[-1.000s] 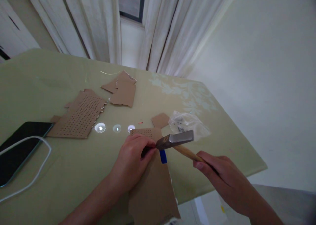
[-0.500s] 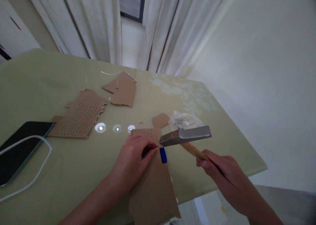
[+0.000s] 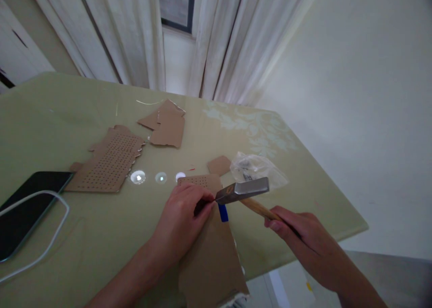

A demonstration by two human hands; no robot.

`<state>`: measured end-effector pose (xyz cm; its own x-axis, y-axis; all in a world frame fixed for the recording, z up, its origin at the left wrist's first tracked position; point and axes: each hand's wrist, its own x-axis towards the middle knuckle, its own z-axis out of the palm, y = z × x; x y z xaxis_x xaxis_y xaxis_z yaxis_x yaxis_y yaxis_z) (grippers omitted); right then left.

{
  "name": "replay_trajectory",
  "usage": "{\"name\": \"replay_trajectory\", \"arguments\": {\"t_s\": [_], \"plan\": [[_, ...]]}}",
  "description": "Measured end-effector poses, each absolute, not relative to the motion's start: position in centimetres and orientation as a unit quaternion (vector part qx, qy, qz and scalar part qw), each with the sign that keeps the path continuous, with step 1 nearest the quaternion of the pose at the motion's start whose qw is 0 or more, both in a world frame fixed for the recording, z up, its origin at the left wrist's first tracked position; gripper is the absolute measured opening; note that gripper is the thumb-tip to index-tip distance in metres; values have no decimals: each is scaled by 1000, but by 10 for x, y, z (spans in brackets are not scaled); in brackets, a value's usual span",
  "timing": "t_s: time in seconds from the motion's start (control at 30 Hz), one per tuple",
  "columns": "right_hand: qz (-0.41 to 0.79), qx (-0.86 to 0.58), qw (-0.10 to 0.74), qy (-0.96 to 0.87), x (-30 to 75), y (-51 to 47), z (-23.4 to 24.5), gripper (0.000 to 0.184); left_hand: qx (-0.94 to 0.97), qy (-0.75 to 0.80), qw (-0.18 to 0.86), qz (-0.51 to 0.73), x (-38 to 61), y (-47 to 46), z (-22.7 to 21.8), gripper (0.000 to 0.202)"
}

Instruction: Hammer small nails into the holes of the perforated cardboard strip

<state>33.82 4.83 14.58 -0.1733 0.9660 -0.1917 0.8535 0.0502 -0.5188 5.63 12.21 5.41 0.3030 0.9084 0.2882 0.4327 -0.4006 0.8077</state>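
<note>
My right hand grips the wooden handle of a hammer. The hammer's metal head lies level with my left fingertips, its thin end right at them. My left hand is closed in a pinch around a small dark nail, mostly hidden by the fingers and the hammer. That hand rests on a long piece of cardboard, whose far end carries rows of small holes. A blue strip sits at the cardboard's right edge, partly under the hammer head.
On the table, a clear plastic bag with small dark items lies beyond the hammer, beside a small cardboard square. A perforated cardboard sheet, torn cardboard scraps, a phone and a white cable lie leftward.
The hammer head has moved left and slightly down, its thin end meeting my left fingertips. My right hand has shifted slightly left. My left hand keeps its pinch in place.
</note>
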Motion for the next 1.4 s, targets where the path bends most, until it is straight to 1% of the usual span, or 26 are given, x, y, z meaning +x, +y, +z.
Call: {"name": "replay_trajectory", "arguments": {"t_s": [0.27,0.37,0.47,0.6,0.77,0.97,1.07,1.2,1.3,1.4], "plan": [[246,-649,130,-708,339,57,139,67,748,447,297,391,58,127,52,12],[202,-684,119,-691,349,58,130,63,747,449,293,394,58,127,52,12],[161,-716,90,-673,361,57,116,56,750,447,286,395,58,126,52,12],[228,-718,56,-655,367,50,102,53,751,446,277,401,59,125,52,12],[305,-699,52,-645,354,41,96,51,754,449,263,401,58,126,52,11],[316,-700,66,-638,354,40,92,51,746,463,259,403,56,128,53,10],[291,-701,91,-645,359,42,98,55,743,466,264,401,56,128,52,10],[256,-682,136,-671,358,49,125,66,736,475,271,398,55,128,51,8],[230,-653,140,-708,349,55,147,62,734,474,276,401,54,129,52,9],[207,-622,137,-742,338,61,159,58,731,476,280,400,55,129,52,8]]}}
